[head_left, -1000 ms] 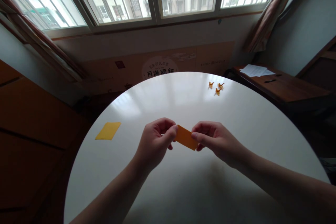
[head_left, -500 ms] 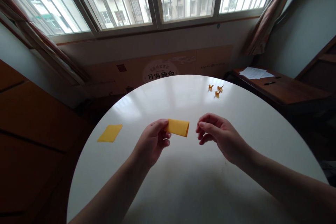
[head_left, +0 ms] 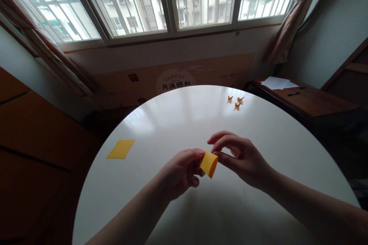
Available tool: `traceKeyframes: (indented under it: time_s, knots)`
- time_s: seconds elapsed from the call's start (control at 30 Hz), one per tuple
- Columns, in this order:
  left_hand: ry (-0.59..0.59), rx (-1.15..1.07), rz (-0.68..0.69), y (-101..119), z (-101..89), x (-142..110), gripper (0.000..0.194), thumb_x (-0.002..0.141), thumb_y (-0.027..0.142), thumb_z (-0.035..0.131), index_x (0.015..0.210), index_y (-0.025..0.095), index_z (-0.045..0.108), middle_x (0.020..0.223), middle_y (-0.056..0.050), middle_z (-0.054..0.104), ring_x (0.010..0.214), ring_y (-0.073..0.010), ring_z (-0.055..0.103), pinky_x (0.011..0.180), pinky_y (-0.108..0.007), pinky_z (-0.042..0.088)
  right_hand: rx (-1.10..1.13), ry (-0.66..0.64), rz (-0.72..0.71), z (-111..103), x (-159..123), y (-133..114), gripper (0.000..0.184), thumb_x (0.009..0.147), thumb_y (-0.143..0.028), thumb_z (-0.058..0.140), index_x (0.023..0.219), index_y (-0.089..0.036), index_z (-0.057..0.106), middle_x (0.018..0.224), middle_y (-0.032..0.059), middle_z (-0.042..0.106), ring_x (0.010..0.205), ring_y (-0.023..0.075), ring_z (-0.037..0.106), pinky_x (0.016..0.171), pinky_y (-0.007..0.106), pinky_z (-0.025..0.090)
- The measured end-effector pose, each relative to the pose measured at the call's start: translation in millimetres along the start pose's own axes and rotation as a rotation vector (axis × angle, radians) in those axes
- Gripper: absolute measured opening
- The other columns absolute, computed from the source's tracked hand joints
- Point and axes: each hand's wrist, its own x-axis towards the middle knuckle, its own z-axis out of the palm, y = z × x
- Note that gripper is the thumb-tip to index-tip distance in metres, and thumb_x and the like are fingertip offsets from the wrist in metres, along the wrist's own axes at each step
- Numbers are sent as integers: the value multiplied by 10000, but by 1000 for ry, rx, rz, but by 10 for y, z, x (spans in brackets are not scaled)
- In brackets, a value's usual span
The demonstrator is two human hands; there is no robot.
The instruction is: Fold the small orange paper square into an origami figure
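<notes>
My left hand (head_left: pixel 184 172) pinches a folded piece of yellow origami paper (head_left: pixel 208 164) between thumb and fingers, above the table. The paper's folded layers gape at the right end, and its left part is hidden by my fingers. My right hand (head_left: pixel 241 157) is at the paper's upper right corner, its thumb and index fingertips close together on that edge; the other visible finger is stretched out above. On the table to the left lies a flat yellow paper square (head_left: pixel 121 149). Several small folded paper birds, three in all (head_left: pixel 237 106), stand near the far edge.
The round white table (head_left: pixel 172 122) spans the space before me. Behind it are a printed cardboard panel (head_left: pixel 207 72) and barred windows. To the right, a wooden desk (head_left: pixel 324 99) bears white paper sheets (head_left: pixel 277 82). A brown cabinet (head_left: pixel 34 134) stands at left.
My left hand has moved right and nearer to me, turning the paper so its open end tilts downward. My right hand has come from beside the paper to its upper edge.
</notes>
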Motion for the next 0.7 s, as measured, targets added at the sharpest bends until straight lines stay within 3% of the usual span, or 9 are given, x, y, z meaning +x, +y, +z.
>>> traceKeyframes:
  time_s: [0.23, 0.33, 0.47, 0.57, 0.7]
  knots:
    - [-59, -21, -39, -22, -6, -22, 182, 777, 317, 669, 772, 141, 622, 591, 29, 536, 418, -52, 450, 345, -125, 303, -36, -99, -101, 23, -48, -31, 338, 839, -187, 736, 1157, -280, 667, 1170, 91, 654, 1111, 256, 612, 928, 406, 521]
    - [-106, 13, -43, -19, -10, -26, 190, 762, 321, 669, 758, 136, 626, 590, 32, 521, 412, -45, 438, 351, -122, 310, -119, -159, -167, 44, -50, -58, 211, 808, -189, 771, 995, -272, 723, 1123, 91, 670, 1045, 256, 635, 889, 401, 542]
    - [-153, 132, -17, -18, 21, -25, 218, 727, 346, 698, 769, 139, 642, 664, 8, 544, 506, -83, 521, 384, -147, 395, -130, -140, -202, 71, -49, -81, 107, 831, -174, 745, 900, -256, 733, 1001, 79, 708, 959, 242, 652, 852, 393, 542]
    - [-61, 259, 62, -14, 56, -28, 230, 753, 369, 692, 804, 148, 652, 729, -14, 567, 611, -117, 566, 431, -169, 447, -50, -64, -56, 74, -54, -97, 50, 869, -208, 712, 901, -239, 735, 865, 55, 711, 833, 218, 658, 773, 357, 540]
    - [165, 393, 421, 15, 79, -76, 253, 803, 398, 662, 772, 148, 645, 773, -38, 611, 638, -121, 542, 465, -184, 452, 121, -10, 238, 55, -54, -93, 143, 858, -307, 733, 969, -218, 752, 873, 52, 718, 833, 221, 665, 742, 328, 543]
